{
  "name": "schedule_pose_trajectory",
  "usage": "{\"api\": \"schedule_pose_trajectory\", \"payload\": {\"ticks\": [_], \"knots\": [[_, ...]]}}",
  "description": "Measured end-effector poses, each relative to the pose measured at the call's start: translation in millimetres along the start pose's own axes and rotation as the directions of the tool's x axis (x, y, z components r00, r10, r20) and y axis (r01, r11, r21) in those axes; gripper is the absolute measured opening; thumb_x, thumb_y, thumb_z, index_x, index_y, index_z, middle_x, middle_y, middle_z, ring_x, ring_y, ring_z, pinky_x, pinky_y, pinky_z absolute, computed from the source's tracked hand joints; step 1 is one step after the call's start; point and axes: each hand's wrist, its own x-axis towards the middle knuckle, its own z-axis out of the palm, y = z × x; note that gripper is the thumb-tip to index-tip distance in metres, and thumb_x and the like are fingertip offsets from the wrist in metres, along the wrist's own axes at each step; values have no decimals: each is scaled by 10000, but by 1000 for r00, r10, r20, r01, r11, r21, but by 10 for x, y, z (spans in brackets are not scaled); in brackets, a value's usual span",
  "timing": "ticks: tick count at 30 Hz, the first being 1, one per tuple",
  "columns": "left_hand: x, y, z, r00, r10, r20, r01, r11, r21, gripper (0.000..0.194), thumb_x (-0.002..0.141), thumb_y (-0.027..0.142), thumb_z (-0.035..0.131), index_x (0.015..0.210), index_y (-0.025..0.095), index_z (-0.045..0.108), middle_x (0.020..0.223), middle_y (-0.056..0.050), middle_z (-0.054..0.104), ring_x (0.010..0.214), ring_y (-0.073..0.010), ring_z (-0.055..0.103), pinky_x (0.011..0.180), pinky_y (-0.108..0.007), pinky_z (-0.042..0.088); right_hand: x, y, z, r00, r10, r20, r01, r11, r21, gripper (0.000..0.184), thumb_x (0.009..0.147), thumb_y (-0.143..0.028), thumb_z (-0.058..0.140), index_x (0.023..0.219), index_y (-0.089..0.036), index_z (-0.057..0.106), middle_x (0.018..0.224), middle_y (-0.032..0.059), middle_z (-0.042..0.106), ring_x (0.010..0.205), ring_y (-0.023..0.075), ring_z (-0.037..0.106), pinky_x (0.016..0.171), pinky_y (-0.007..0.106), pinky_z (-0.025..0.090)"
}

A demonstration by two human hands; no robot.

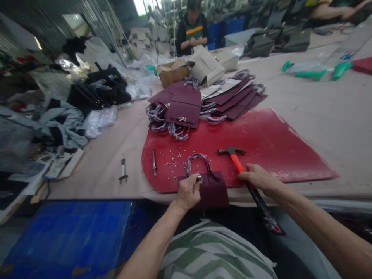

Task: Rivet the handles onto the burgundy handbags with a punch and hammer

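Our left fingers [188,190] close on a small metal tool [199,177], mostly hidden, over the maroon piece [211,190] on the red mat [258,155]; our right fingers [257,177] grip the hammer [237,162]; no writing is legible.

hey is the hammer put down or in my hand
In hand: your right hand grips the hammer, its fingers closed around the handle.

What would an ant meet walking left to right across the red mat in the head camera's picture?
Metal rod → tiny bits → purple bag → hammer.
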Motion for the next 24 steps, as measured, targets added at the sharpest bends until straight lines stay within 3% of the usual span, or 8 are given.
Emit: {"api": "schedule_pose_trajectory", "payload": {"ticks": [4, 7, 10, 12, 14, 16, 20, 24], "knots": [[-5, -18, 21, 999, 14, -29, -14, 1000, -20, 144, 941, 177, 465, 999, 202, 594, 824, -65, 718, 767, -187, 722, 715, -278, 582, -302, -194, 66, 990, -35, 139, 13, 988, 157, 203, 817, -442, 428, 801, -240, 431, 578, -68, 363, 396, 114, 317, 388, 249, 338], [-13, -33, 29, 1000, 12, -25, -13, 999, -32, 145, 936, 168, 472, 999, 201, 598, 814, -65, 714, 756, -190, 720, 701, -278, 580, -620, -362, 116, 988, -147, 39, 134, 964, 231, 393, 915, -626, 314, 821, -255, 403, 576, -77, 335, 382, 111, 276, 364, 243, 274], [-26, -47, 37, 1000, -2, -25, 2, 1000, -27, 138, 934, 182, 481, 982, 204, 608, 823, -72, 719, 771, -197, 724, 717, -285, 585, -852, -471, 136, 889, -434, -147, 426, 901, -86, 430, 962, -628, 298, 797, -251, 422, 565, -33, 427, 437, 134, 387, 438, 262, 276], [-35, -57, 43, 1000, -5, -24, 5, 1000, -12, 150, 934, 189, 475, 981, 204, 617, 823, -78, 723, 766, -197, 725, 716, -284, 587, -919, -499, 131, 812, -577, -93, 501, 769, -398, 354, 976, -519, 314, 796, -245, 448, 542, -10, 462, 444, 149, 411, 470, 286, 228], [-43, -65, 47, 1000, -6, -12, 6, 1000, -3, 170, 936, 190, 463, 982, 204, 626, 812, -78, 723, 737, -190, 721, 700, -275, 585, -944, -517, 111, 799, -599, 49, 509, 631, -585, 282, 960, -435, 341, 798, -243, 467, 511, -6, 468, 407, 154, 387, 477, 312, 155], [-48, -72, 47, 1000, -8, 1, 8, 1000, -5, 181, 941, 193, 454, 986, 204, 629, 813, -77, 723, 738, -187, 720, 702, -274, 585, -963, -543, 88, 786, -612, 84, 512, 569, -644, 281, 962, -421, 341, 786, -244, 471, 493, -7, 466, 382, 156, 370, 475, 321, 129], [-49, -76, 37, 1000, -16, 4, 16, 1000, -2, 175, 944, 213, 463, 1002, 203, 627, 839, -81, 723, 803, -202, 727, 749, -296, 588, -1013, -564, 114, 661, -729, -174, 513, 610, -604, 402, 997, -460, 229, 814, -241, 512, 557, 38, 526, 445, 180, 458, 483, 308, 259], [-38, -59, 21, 1000, 24, -9, -24, 1000, -5, 175, 949, 196, 455, 971, 202, 628, 790, -68, 708, 718, -183, 708, 679, -266, 565, -975, -434, 151, 816, -572, 77, 477, 593, -649, 359, 978, -420, 276, 841, -227, 545, 592, 56, 584, 462, 195, 488, 496, 316, 252]]}}
